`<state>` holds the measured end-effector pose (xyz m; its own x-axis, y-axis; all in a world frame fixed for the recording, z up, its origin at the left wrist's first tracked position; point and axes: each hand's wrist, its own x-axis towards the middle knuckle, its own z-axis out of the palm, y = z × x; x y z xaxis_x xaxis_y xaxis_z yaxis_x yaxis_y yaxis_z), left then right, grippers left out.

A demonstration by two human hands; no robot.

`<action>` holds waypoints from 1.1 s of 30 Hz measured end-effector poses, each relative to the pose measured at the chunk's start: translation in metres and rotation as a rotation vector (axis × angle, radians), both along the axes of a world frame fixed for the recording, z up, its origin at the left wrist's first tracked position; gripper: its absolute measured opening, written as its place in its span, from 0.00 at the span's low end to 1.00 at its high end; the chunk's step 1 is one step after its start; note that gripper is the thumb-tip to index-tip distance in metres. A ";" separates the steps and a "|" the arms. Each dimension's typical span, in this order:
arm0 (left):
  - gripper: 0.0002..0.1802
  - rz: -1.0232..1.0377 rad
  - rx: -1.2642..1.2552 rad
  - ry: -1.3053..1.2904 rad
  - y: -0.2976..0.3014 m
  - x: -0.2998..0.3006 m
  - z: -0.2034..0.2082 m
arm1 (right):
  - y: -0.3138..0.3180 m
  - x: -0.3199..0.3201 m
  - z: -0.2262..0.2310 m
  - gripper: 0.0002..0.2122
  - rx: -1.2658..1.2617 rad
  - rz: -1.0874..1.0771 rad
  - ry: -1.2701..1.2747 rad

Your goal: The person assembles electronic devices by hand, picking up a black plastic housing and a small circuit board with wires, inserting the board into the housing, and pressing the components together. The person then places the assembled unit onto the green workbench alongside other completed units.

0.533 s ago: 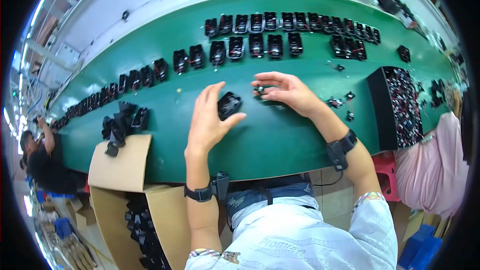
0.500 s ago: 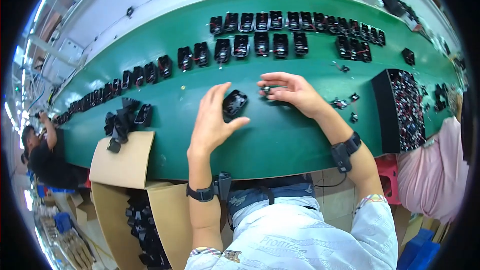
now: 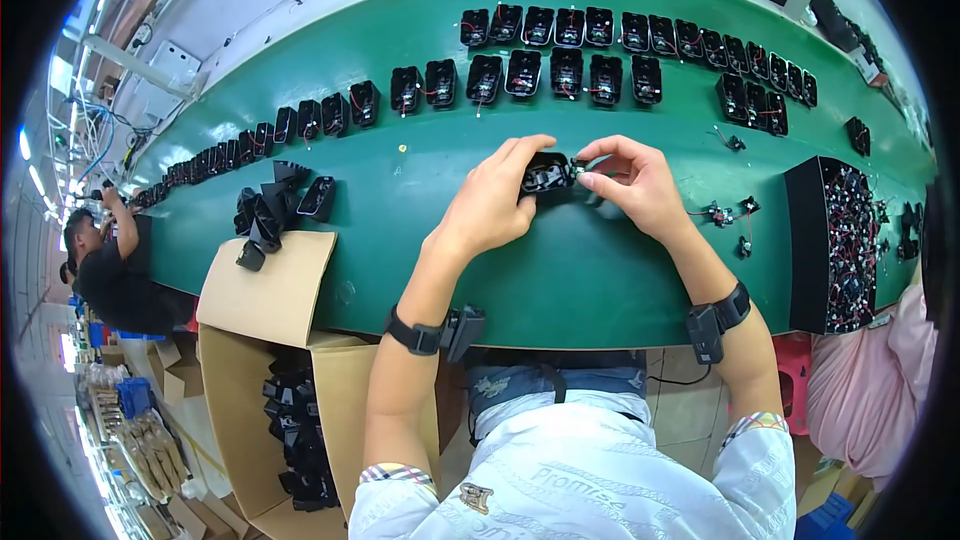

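Observation:
My left hand is closed around the left side of a black plastic housing, a small open shell with its hollow side showing. Between the thumb and fingertips of my right hand is a small electronic part, dark with a light bit on it. It is at the right end of the housing; whether the two touch I cannot tell. Right of my right hand, a few small wired parts lie on the green tabletop.
Rows of black housings with wires stand along the far side. A black bin of wired parts is at the right. Loose black shells lie near an open cardboard box at the left. Another person works at the far left.
My left hand, apart from the housing before, now grips it. My right hand has brought the small part up to the housing's right end. The whole view has shifted slightly.

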<state>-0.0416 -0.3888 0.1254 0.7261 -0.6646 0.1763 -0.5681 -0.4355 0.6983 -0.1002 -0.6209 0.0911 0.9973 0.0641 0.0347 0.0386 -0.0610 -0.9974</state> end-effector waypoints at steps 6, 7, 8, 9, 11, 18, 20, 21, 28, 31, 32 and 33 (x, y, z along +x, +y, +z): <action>0.31 -0.134 -0.115 0.295 -0.026 0.021 -0.010 | -0.001 -0.004 -0.002 0.07 -0.302 -0.176 -0.164; 0.31 -0.136 -0.116 0.294 -0.029 0.023 -0.016 | -0.001 -0.004 0.000 0.07 -0.304 -0.179 -0.165; 0.31 -0.143 -0.199 0.418 -0.030 0.024 -0.021 | 0.000 -0.004 0.004 0.06 -0.333 -0.209 -0.226; 0.31 -0.147 -0.281 0.542 -0.030 0.026 -0.026 | 0.001 -0.004 0.006 0.05 -0.362 -0.239 -0.285; 0.31 -0.196 -0.359 0.610 -0.026 0.033 -0.034 | -0.002 -0.001 0.005 0.04 -0.315 -0.214 -0.278; 0.30 -0.310 -0.700 0.963 -0.016 0.037 -0.044 | 0.007 -0.010 0.020 0.03 -0.373 -0.260 -0.441; 0.31 -0.380 -0.791 1.060 -0.017 0.034 -0.044 | 0.009 -0.012 0.022 0.03 -0.388 -0.253 -0.479; 0.31 -0.377 -0.795 1.065 -0.016 0.032 -0.044 | 0.010 -0.014 0.022 0.03 -0.405 -0.253 -0.523; 0.33 -0.378 -0.754 1.262 -0.025 0.023 -0.029 | 0.009 -0.019 0.021 0.04 -0.459 -0.273 -0.555; 0.30 -0.324 -0.760 1.187 -0.028 0.014 -0.034 | 0.014 -0.020 0.024 0.04 -0.441 -0.284 -0.556; 0.27 -0.312 -0.789 1.141 -0.032 0.013 -0.037 | 0.014 -0.022 0.024 0.03 -0.447 -0.279 -0.541; 0.27 -0.310 -0.794 1.140 -0.034 0.013 -0.039 | 0.014 -0.023 0.024 0.03 -0.453 -0.273 -0.525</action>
<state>-0.0285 -0.4227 0.0861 0.5673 -0.8235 -0.0011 0.4637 0.3183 0.8268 -0.1234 -0.6067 0.1151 0.8391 -0.0624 0.5403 0.4279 -0.5374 -0.7267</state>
